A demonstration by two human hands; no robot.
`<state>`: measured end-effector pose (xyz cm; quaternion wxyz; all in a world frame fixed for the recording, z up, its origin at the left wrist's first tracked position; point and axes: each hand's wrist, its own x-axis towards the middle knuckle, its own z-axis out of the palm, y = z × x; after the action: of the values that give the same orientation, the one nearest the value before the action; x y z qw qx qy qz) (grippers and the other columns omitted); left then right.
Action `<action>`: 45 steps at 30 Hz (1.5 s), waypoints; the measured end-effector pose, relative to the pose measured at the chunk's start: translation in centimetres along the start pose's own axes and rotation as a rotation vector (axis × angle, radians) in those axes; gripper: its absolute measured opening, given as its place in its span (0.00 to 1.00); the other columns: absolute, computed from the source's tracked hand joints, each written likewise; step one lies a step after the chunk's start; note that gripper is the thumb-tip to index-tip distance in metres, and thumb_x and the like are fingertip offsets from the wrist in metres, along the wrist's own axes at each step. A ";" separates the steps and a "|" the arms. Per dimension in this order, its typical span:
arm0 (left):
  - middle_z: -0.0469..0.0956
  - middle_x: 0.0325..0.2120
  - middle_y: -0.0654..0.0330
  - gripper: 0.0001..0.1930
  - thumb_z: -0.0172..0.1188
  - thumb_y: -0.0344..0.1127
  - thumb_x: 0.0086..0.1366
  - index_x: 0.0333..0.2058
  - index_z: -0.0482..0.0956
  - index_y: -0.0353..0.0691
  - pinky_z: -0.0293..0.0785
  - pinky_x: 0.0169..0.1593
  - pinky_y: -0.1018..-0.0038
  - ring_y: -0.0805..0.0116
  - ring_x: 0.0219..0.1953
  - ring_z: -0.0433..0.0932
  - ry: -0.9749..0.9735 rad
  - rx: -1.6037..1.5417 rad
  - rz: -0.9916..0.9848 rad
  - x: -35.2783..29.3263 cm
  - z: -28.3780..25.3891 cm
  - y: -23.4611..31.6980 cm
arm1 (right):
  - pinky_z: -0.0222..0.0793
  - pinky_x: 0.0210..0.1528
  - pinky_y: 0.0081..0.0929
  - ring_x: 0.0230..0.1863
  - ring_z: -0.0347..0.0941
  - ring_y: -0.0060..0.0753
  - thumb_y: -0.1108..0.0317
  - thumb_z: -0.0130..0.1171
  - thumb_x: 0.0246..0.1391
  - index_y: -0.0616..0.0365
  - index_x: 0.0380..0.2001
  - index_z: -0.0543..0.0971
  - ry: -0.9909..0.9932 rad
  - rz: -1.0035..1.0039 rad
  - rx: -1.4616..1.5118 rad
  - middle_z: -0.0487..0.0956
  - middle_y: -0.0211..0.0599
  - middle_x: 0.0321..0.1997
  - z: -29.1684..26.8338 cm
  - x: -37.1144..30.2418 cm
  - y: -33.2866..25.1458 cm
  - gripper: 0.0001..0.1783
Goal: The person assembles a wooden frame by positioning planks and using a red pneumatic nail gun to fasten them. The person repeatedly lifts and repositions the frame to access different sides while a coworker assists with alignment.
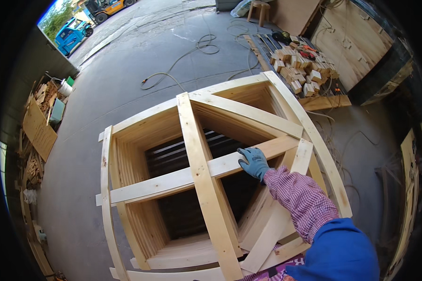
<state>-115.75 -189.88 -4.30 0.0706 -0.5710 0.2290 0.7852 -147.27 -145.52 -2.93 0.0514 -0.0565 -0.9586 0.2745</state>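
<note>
My right hand [255, 162], in a grey-blue work glove, is closed on the middle crossbar [225, 164] of a wooden frame, right of centre. Its fingers bend over the pale plank, while their undersides are hidden. This frame tops a stack of similar frames, whose layered edges [129, 173] show inside the openings. Across the crossbar runs a long upright plank [197, 159]. Diagonal braces slant from the right side, one on the far part [248, 112] and one on the near part [272, 239]. My left hand is out of view.
Cut wood blocks [297, 63] lie heaped on a low platform at the far right. A cable [166, 75] snakes across the concrete floor beyond the stack. Scrap wood [42, 117] lines the left wall. A stool [259, 9], blue vehicle [72, 33] and orange forklift [111, 7] stand farther off.
</note>
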 end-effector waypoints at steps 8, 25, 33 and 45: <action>0.65 0.60 0.54 0.44 0.48 0.71 0.56 0.61 0.62 0.44 0.62 0.60 0.47 0.51 0.62 0.63 0.068 0.028 -0.048 4.1 -5.9 -0.3 | 0.60 0.59 0.40 0.55 0.67 0.48 0.68 0.59 0.51 0.57 0.54 0.72 0.391 0.549 -0.051 0.74 0.43 0.54 -8.0 -31.6 2.6 0.25; 0.64 0.60 0.57 0.47 0.55 0.75 0.48 0.61 0.62 0.52 0.58 0.59 0.40 0.46 0.59 0.63 0.337 0.687 -0.167 11.4 -2.8 4.0 | 0.66 0.55 0.46 0.55 0.69 0.41 0.53 0.73 0.42 0.61 0.61 0.63 0.866 1.614 1.120 0.70 0.39 0.60 0.4 -43.7 14.2 0.47; 0.70 0.56 0.59 0.41 0.55 0.71 0.50 0.58 0.67 0.53 0.60 0.56 0.38 0.46 0.56 0.67 0.262 0.747 -0.110 10.5 -3.5 3.5 | 0.61 0.60 0.44 0.58 0.66 0.41 0.54 0.76 0.36 0.65 0.58 0.65 0.705 1.905 0.964 0.71 0.43 0.58 -2.8 -41.8 12.8 0.48; 0.68 0.57 0.57 0.42 0.53 0.69 0.51 0.60 0.63 0.49 0.63 0.58 0.44 0.47 0.56 0.68 0.192 0.531 -0.291 13.0 -5.6 6.0 | 0.77 0.46 0.42 0.44 0.76 0.36 0.70 0.68 0.49 0.55 0.54 0.70 1.002 1.384 1.294 0.77 0.34 0.48 -5.2 -42.5 10.2 0.29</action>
<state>-117.52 -199.67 -16.02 0.3069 -0.6307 0.3477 0.6222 -103.81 -139.97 -6.82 0.2923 -0.6560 -0.2604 0.6453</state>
